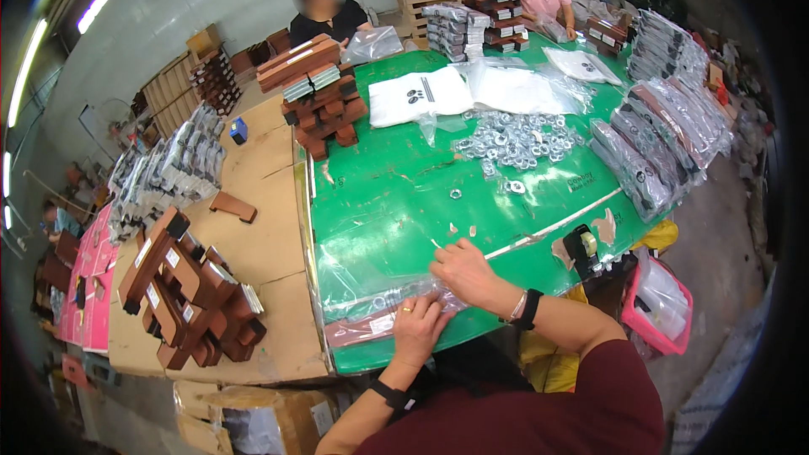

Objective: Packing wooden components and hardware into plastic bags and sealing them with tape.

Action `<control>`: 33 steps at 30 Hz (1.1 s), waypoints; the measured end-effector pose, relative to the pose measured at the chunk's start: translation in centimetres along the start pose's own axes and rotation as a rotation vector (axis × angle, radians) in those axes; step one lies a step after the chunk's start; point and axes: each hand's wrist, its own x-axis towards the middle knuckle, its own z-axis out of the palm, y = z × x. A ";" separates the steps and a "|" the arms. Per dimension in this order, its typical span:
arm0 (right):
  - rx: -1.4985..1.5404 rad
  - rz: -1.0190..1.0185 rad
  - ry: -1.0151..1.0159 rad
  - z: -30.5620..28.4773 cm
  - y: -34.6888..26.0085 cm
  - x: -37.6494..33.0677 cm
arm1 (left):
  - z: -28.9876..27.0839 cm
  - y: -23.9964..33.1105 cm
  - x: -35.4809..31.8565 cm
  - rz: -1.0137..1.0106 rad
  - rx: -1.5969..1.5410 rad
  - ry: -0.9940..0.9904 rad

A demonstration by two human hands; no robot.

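A long brown piece in a clear plastic bag (358,329) lies along the near edge of the green table, with a white label and metal rings showing through the film. My left hand (419,329), a ring on one finger, grips the bag near its right end. Just above and to the right, my right hand (465,274) is closed, fingers pinched together. A small pale strip (436,243) sticks out by its fingertips; whatever the fingers hold is mostly hidden. A black tape dispenser (583,246) stands at the right table edge.
Small bagged metal parts (518,141) are heaped mid-table before white printed bags (421,96). Brown brackets (194,295) are stacked on cardboard at left. Packed bags (649,143) pile up at right, above a pink basket (670,312). Two people work across the table.
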 end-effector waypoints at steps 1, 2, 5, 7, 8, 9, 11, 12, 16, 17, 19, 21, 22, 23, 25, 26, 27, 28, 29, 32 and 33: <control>0.001 -0.033 0.066 0.1 0.2 0.4 | 0.0 0.0 0.2 -0.002 0.002 0.001; 0.002 -0.065 0.132 0.4 0.4 0.7 | 0.1 0.0 0.5 0.005 -0.005 0.012; 0.039 -0.015 0.176 1.6 0.5 0.9 | -0.1 -0.1 0.5 0.011 -0.014 0.019; 0.056 -0.023 0.211 1.7 0.3 0.8 | -0.2 0.0 0.5 0.007 -0.021 0.011; 0.073 -0.030 0.246 1.7 0.2 0.6 | -0.3 0.1 0.6 0.004 -0.018 0.009; 0.073 -0.028 0.245 1.6 0.0 0.3 | -0.3 0.1 0.6 0.002 -0.016 0.006; 0.062 -0.015 0.277 1.5 -0.7 -0.2 | -0.2 0.0 0.6 0.002 -0.015 0.011; 0.063 -0.012 0.277 1.5 -0.8 -0.4 | -0.1 0.0 0.6 0.007 -0.018 0.014; 0.079 -0.009 0.288 1.4 -1.2 -1.1 | 0.0 -0.1 0.3 0.007 -0.001 0.003; 0.074 -0.006 0.292 1.5 -1.3 -1.1 | 0.0 -0.2 0.4 0.003 -0.005 0.006; 0.100 0.005 0.296 1.5 -1.3 -1.3 | -0.1 0.1 0.4 -0.004 -0.008 0.002; 0.123 0.014 0.301 1.6 -1.2 -1.6 | -0.3 0.3 0.6 0.000 -0.015 0.009; 0.168 0.038 0.316 1.7 -1.0 -1.7 | -0.3 0.3 0.6 0.000 -0.016 0.006; 0.212 0.063 0.331 1.7 -1.0 -1.8 | -0.3 0.3 0.5 0.001 -0.021 0.007; 0.209 0.079 0.310 1.7 -1.1 -1.8 | -0.3 0.3 0.6 0.005 -0.025 0.004; 0.205 0.092 0.288 1.7 -1.1 -1.9 | -0.3 0.3 0.8 -0.001 -0.021 0.006; 0.208 0.097 0.289 1.6 -1.2 -1.9 | -0.3 0.3 0.8 -0.006 -0.017 0.006; 0.226 0.093 0.288 1.4 -1.3 -1.9 | -0.3 0.3 0.7 -0.004 -0.017 0.000; 0.244 0.089 0.287 1.2 -1.3 -1.9 | -0.3 0.3 0.7 -0.003 -0.024 0.007; 0.306 0.085 0.215 0.4 -1.1 -2.1 | -0.4 0.3 0.5 -0.004 -0.026 0.013; 0.307 0.084 0.213 -0.1 -1.0 -2.3 | -0.4 0.3 0.5 -0.009 -0.015 0.019</control>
